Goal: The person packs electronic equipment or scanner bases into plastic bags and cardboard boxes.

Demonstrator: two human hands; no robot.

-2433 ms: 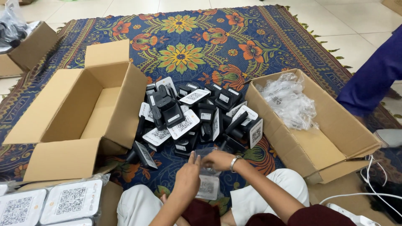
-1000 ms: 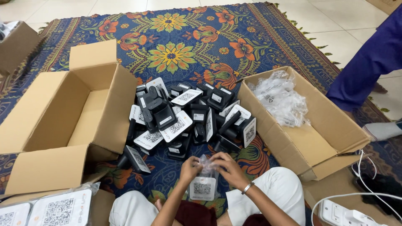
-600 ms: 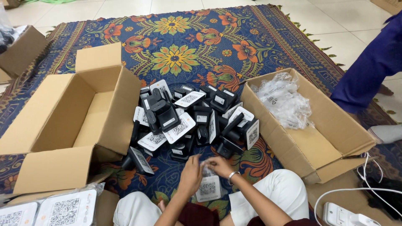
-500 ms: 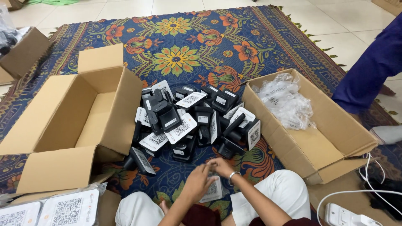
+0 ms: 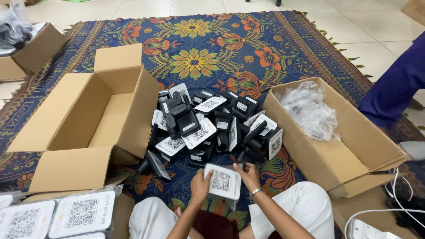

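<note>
One white coded unit [image 5: 222, 182], held in both hands just above the lap, at the rug's [image 5: 274, 35] near edge. Left hand [image 5: 200, 186] wraps its left side, fingers curled on the casing; right hand [image 5: 249, 176], a bangle at the wrist, grips the right side and top corner. Half a second ago the unit sat lower, half covered by both hands and wrapped in clear film; it now faces the camera squarely, raised and turned, its coded face plain to read. The bag is hard to make out now; whether it is off or merely pulled tight cannot be told.

Several dozen black-and-white units in a pile [image 5: 212, 126], middle of the rug, just beyond the hands; unchanged.

One large open carton [image 5: 84, 119], left of the pile, nothing seen inside.

One open carton [image 5: 345, 146], right of the pile, with crumpled clear bags [image 5: 307, 108] at its far end.

Two bagged white units [image 5: 53, 217], near left corner of view.

One person in blue [image 5: 394, 86], far right, standing apart.
</note>
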